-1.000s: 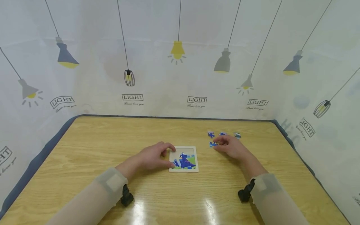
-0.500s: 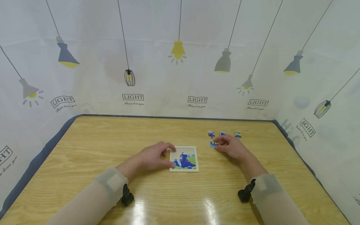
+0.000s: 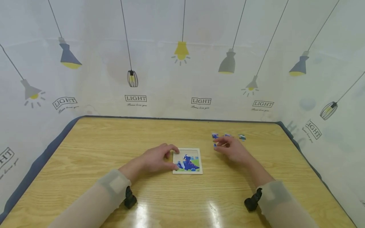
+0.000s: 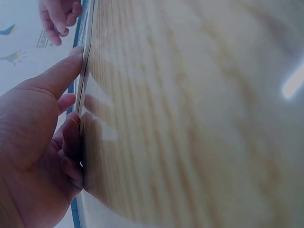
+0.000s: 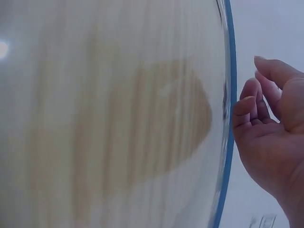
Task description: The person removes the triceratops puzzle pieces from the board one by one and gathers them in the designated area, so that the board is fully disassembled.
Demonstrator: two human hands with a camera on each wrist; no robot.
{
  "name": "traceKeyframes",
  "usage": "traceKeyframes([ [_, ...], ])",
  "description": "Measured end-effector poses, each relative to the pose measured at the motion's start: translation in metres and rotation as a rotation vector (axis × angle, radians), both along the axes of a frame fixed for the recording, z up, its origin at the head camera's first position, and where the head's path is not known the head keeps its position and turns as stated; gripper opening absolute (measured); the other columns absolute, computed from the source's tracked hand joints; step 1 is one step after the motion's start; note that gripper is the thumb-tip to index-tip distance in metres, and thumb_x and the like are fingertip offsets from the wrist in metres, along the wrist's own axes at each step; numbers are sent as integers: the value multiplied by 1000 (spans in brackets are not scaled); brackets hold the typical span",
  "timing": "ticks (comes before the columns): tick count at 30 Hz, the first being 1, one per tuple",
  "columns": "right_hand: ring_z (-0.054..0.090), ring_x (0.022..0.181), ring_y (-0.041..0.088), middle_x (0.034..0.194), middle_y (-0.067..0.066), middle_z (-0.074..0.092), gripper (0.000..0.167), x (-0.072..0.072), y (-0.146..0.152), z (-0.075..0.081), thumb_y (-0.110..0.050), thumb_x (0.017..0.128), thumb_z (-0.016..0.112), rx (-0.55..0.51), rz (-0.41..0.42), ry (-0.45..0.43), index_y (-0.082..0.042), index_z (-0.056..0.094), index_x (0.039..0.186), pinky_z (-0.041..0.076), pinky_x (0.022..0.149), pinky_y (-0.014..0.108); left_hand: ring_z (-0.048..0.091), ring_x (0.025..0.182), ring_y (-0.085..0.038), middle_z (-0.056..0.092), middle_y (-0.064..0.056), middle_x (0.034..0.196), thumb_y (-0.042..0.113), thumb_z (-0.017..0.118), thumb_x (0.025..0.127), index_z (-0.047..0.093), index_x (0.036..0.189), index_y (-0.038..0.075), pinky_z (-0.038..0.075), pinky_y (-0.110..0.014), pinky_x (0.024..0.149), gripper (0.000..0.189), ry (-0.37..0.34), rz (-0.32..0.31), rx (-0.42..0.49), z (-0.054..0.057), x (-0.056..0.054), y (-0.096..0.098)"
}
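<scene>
My left hand is at the left side of a small square puzzle tray with a pale rim. Its thumb lies on the lower left corner and its bent index finger on the upper left, gripping that side. In the tray is a partly assembled picture of a blue dinosaur. My right hand hovers over a blue puzzle piece, mostly hidden by the fingers. In the right wrist view the right thumb and fingers are bent and apart, with no piece visible between them.
Behind the right hand lie more loose puzzle pieces: a blue one, another partly covered piece and a green and white one. The wooden table meets a lamp-printed curtain at the back.
My right hand has shifted slightly left, covering more of the near blue piece and part of the one behind. My left hand stays on the tray. The head view has turned slightly.
</scene>
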State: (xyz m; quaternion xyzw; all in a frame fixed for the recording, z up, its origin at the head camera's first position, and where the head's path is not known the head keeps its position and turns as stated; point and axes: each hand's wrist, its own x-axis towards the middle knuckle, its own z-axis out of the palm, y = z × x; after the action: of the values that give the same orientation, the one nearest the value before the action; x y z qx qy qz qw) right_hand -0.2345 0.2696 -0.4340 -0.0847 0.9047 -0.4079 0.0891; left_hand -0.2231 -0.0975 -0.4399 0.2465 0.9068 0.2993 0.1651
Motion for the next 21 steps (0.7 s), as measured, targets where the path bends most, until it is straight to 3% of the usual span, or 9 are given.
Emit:
traceKeyframes([
  [5,60,90,21,117,9,69,34,9,-40,3,-26,105,75,-41,114,-53,-10,72,135,52,70,30,56,95,-19,58,2,108,59,84,92,64,141,36,44,-38,84,58,-8,2,3,-2,-1,-1],
  [10,62,97,23,116,4,70,30,16,-70,6,-25,102,79,-36,187,-100,-17,74,131,53,80,34,57,96,-19,59,2,109,60,83,93,63,142,38,46,-39,85,57,-24,7,2,-2,-1,-1],
  [21,57,100,21,113,4,67,41,13,-83,5,-28,98,85,23,276,-137,-16,71,135,48,89,36,57,94,-19,59,2,110,58,83,94,62,143,37,46,-39,83,57,3,-1,-14,0,0,0],
])
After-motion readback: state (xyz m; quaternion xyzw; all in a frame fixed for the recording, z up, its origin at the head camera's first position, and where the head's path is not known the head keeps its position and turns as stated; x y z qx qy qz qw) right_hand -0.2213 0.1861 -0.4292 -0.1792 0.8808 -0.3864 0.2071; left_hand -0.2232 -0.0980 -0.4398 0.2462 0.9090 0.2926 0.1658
